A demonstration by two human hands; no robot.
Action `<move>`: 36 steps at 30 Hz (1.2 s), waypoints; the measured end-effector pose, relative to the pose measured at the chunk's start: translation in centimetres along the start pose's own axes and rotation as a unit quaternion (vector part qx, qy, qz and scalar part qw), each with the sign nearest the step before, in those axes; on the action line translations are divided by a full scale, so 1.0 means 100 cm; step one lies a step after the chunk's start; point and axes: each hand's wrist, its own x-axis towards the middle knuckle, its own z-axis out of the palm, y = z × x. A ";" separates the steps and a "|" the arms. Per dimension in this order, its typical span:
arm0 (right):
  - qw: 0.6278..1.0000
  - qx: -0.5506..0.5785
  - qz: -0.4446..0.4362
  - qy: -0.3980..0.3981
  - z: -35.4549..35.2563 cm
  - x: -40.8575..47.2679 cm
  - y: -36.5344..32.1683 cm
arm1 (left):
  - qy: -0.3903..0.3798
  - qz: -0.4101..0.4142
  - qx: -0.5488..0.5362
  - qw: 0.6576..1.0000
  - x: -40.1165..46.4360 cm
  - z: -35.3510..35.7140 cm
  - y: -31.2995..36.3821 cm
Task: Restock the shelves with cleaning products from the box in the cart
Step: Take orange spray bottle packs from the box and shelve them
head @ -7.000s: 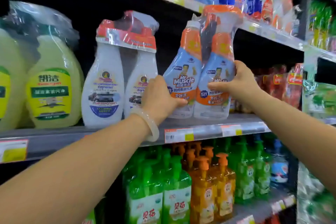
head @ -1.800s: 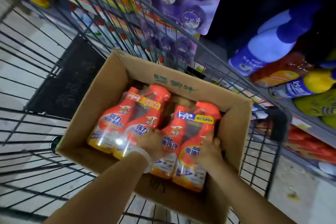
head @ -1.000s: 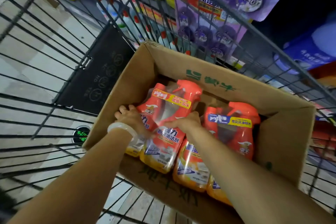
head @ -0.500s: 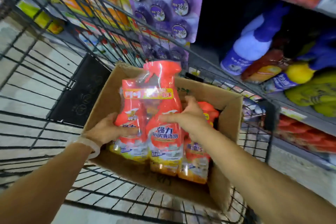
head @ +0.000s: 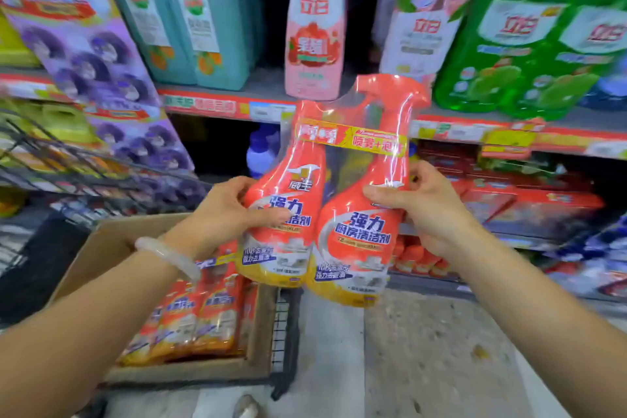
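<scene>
A shrink-wrapped twin pack of red spray bottles (head: 353,200) is upright in the air in front of the shelves. My left hand (head: 227,210) grips its left bottle, thumb across the label. My right hand (head: 424,204) grips the right bottle at the waist. Below left, the cardboard box (head: 98,248) sits in the wire cart (head: 285,332) and holds another red twin pack (head: 200,309) lying flat.
The shelf (head: 258,105) ahead carries teal jugs (head: 190,17), a pink bottle (head: 315,24) and green bottles (head: 529,44). A darker shelf level below holds a blue bottle (head: 261,153) and red packs (head: 529,204). A purple hanging display (head: 101,78) is at left. Concrete floor (head: 424,349) lies below right.
Both hands have lifted the twin pack out of the box and up in front of the shelves. The view has swung up from the cart to the shelf.
</scene>
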 end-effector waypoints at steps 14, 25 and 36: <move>0.945 0.020 -0.122 0.303 -0.414 -0.208 -0.087 | -0.240 0.209 0.057 0.946 -0.078 0.429 0.206; 0.891 -0.022 -0.147 0.428 -0.667 -0.247 -0.118 | -0.322 0.282 0.092 0.899 -0.067 0.697 0.304; 0.875 -0.014 -0.193 0.444 -0.901 -0.206 -0.185 | -0.322 0.370 0.115 0.864 -0.021 0.924 0.444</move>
